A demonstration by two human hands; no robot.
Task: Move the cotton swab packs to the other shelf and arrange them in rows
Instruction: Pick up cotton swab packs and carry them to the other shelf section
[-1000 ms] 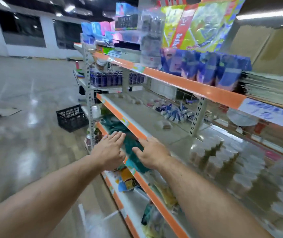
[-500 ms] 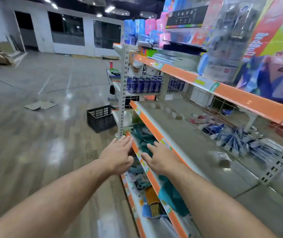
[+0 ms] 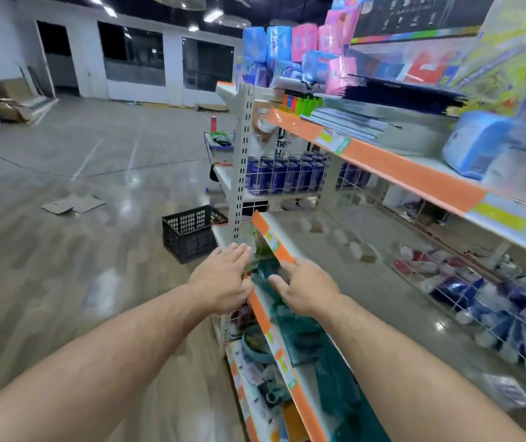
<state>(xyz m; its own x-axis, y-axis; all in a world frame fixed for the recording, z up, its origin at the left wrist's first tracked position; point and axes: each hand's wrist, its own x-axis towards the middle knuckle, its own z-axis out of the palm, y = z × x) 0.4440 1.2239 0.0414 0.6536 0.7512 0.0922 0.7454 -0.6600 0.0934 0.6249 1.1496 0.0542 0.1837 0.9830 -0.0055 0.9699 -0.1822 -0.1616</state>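
Left hand (image 3: 223, 282), right hand (image 3: 306, 291) advanced along shelf edge (image 3: 271, 242); grips unclenched, empty; crate (image 3: 191, 232) ahead

A black plastic lattice crate (image 3: 191, 232) stands on the glossy grey floor (image 3: 96, 154). Left of it lie flattened grey cardboard sheets (image 3: 73, 204). Brown cardboard boxes (image 3: 9, 105) are heaped far left. Beyond the crate, dark blue cans (image 3: 279, 180) stand behind white wire mesh (image 3: 325, 167), with pink and blue soft packs (image 3: 287, 43) stacked above.

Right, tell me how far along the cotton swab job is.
Done: little, it seems. A few small packs sit in a line on the middle shelf, too blurred to call swabs. In hand: nothing; left hand and right hand are open and empty by its orange edge. Left: nearly all the moving and arranging.
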